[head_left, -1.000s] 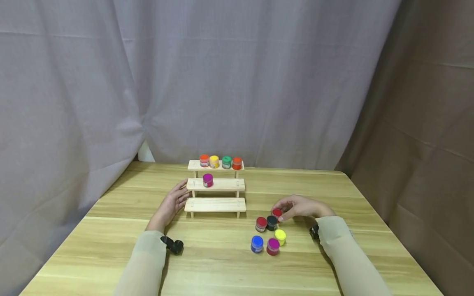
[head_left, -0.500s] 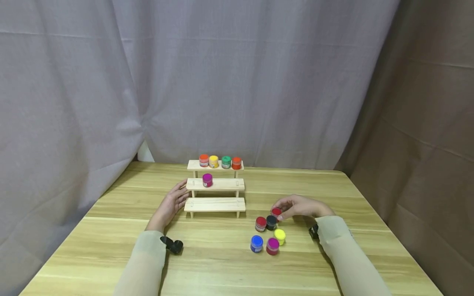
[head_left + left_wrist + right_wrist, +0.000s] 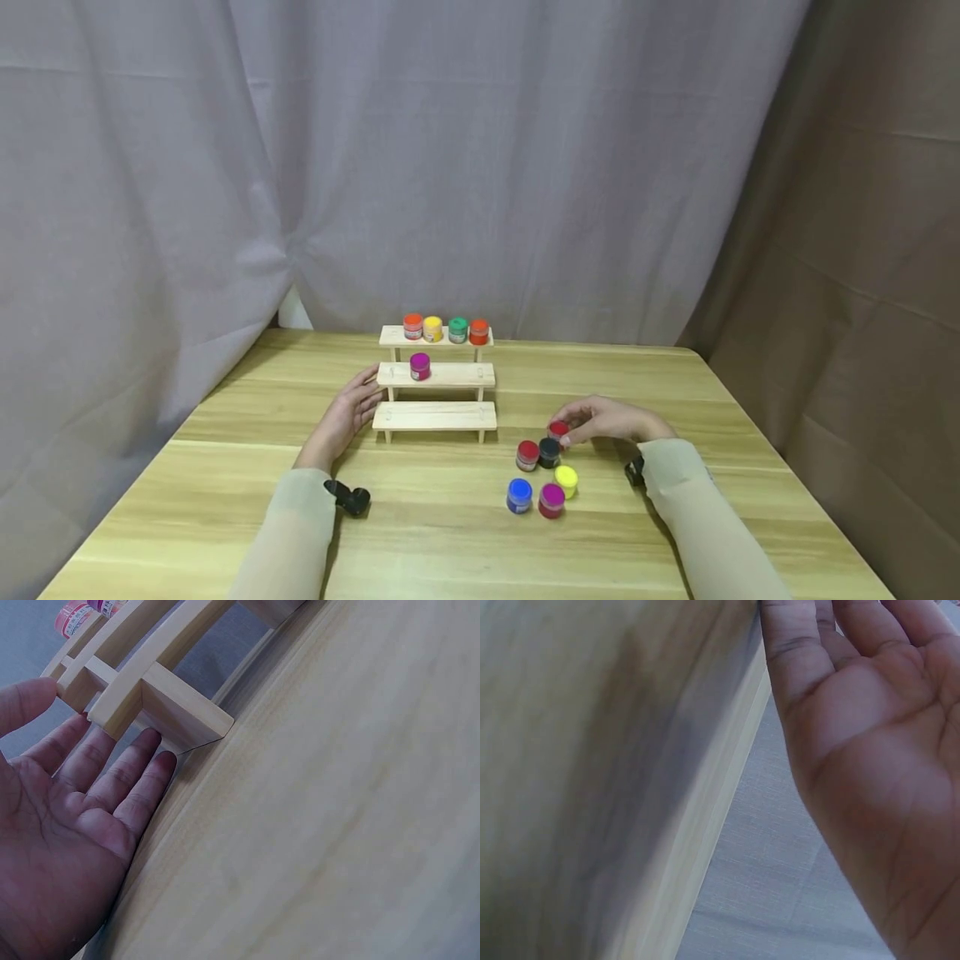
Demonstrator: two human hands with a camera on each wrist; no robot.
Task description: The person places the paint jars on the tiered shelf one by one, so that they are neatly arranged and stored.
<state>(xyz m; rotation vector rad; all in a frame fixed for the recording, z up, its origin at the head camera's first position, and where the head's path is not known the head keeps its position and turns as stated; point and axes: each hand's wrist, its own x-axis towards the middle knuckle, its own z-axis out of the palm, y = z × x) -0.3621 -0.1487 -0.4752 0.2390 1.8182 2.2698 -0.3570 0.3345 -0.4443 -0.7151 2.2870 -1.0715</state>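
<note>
A three-tier wooden stand (image 3: 435,415) stands left of the table's middle. My left hand (image 3: 349,417) rests against its left end, fingers relaxed; in the left wrist view the thumb and fingertips (image 3: 150,739) meet the shelf ends. My right hand (image 3: 603,418) pinches a red paint jar (image 3: 557,430) between thumb and fingers, low at the table. Just in front of that jar is a black paint jar (image 3: 549,452), with another red jar (image 3: 527,454) on its left. The right wrist view shows the palm (image 3: 885,750), but the held jar is out of sight there.
Nearer me stand a yellow jar (image 3: 566,481), a blue jar (image 3: 519,495) and a magenta jar (image 3: 551,500). Several jars, including a green one (image 3: 458,330), line the top shelf; a purple jar (image 3: 420,366) sits on the middle shelf. Grey curtain (image 3: 480,167) hangs behind.
</note>
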